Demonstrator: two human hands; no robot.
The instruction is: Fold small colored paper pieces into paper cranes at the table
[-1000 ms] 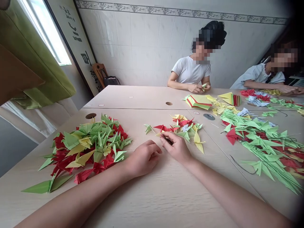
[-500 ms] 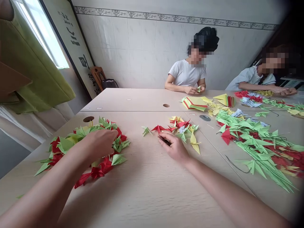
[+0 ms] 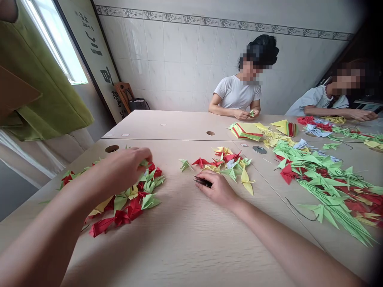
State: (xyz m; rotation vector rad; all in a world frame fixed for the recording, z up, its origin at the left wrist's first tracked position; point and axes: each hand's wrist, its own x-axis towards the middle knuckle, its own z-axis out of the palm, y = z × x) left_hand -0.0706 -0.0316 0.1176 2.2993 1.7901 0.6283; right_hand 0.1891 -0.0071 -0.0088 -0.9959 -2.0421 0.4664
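My left hand [image 3: 127, 169] is over a pile of folded paper cranes [image 3: 133, 207] in red, green and yellow on the left. Its fingers are bent down and closed, with green paper showing at the tips; what they grip is hidden. My right hand [image 3: 217, 189] rests on the table, wrapped round a small dark pointed tool [image 3: 203, 181] whose tip points left. Just beyond it lies a smaller group of paper cranes [image 3: 230, 162] in several colours. One green crane [image 3: 186, 165] sits apart at its left end.
The wooden table [image 3: 179, 239] has seams and round cable holes. Strung green and red cranes [image 3: 326, 187] spread over the right side, with a stack of coloured paper [image 3: 247, 131] behind. Two people sit across the table, one in a white T-shirt [image 3: 236, 93] handling green paper.
My left hand has risen and shifted away from me over the pile, uncovering cranes near its front. My right hand has drawn back slightly from the smaller group, showing more of the tool.
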